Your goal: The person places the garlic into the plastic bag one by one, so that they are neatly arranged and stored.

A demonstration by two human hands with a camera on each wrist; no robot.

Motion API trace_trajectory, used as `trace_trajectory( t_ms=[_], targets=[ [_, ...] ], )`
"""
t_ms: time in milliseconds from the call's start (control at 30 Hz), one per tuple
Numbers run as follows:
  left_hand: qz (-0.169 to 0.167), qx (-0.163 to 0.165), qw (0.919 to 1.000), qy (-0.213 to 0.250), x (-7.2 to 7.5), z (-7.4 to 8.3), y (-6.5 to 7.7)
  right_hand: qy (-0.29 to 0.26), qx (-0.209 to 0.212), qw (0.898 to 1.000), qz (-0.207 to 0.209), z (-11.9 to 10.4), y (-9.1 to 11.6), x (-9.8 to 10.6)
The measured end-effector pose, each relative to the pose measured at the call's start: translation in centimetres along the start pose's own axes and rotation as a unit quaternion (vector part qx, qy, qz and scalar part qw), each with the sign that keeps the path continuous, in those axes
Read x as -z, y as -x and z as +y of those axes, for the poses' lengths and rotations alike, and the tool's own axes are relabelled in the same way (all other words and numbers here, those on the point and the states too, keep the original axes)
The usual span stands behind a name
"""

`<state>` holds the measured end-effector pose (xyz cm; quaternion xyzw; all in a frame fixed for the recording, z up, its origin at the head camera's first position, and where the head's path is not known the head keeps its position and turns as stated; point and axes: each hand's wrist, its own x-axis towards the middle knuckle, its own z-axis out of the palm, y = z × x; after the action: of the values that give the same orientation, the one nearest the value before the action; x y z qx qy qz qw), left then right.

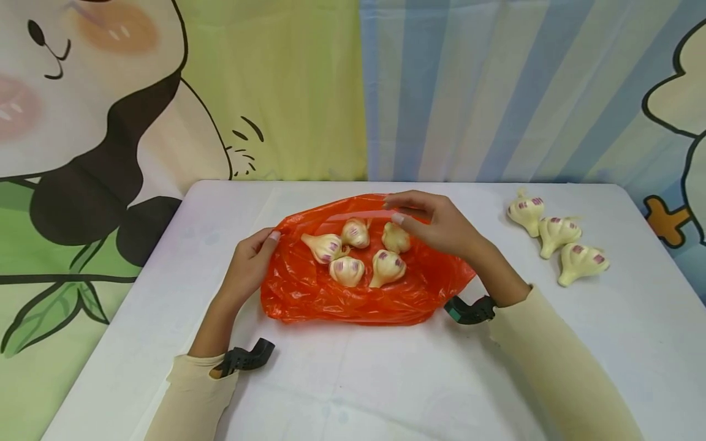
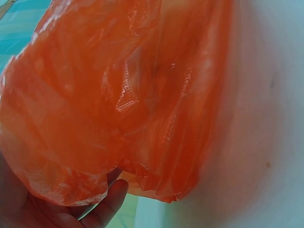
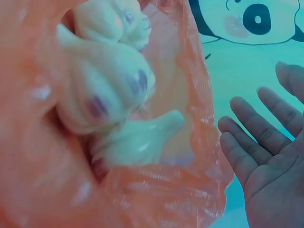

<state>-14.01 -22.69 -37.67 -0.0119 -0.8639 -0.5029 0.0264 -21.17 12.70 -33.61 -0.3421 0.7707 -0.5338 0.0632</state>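
Observation:
A red plastic bag (image 1: 342,306) lies on the table with its mouth spread wide, and several garlic bulbs (image 1: 346,271) sit inside it. At the bag's left edge, my left hand (image 1: 246,263) pinches the rim between thumb and fingers; the left wrist view shows that hand (image 2: 102,209) below the crinkled plastic. My right hand (image 1: 441,223) is over the bag's back right side, fingers extended. In the right wrist view its palm (image 3: 273,175) faces the bag, with nothing gripped and the fingers spread beside the rim. Some garlic bulbs (image 3: 104,85) show up close there.
Three more garlic bulbs (image 1: 558,233) lie in a diagonal row at the table's back right. The white table (image 1: 342,380) ends at a cartoon-printed curtain (image 1: 303,92). A black wrist camera (image 1: 250,356) is strapped to each forearm.

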Motion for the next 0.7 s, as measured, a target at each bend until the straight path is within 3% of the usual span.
trace_trajectory(
  t_ms=[500,700],
  targets=[
    [-0.001,0.005,1.0,-0.001,0.0,0.0,0.1,0.014,-0.016,1.0,0.008,1.2,2.5,1.2],
    [-0.002,0.003,1.0,0.002,0.0,-0.1,-0.1,0.035,-0.01,0.999,0.036,1.5,4.9,2.3]
  ],
)
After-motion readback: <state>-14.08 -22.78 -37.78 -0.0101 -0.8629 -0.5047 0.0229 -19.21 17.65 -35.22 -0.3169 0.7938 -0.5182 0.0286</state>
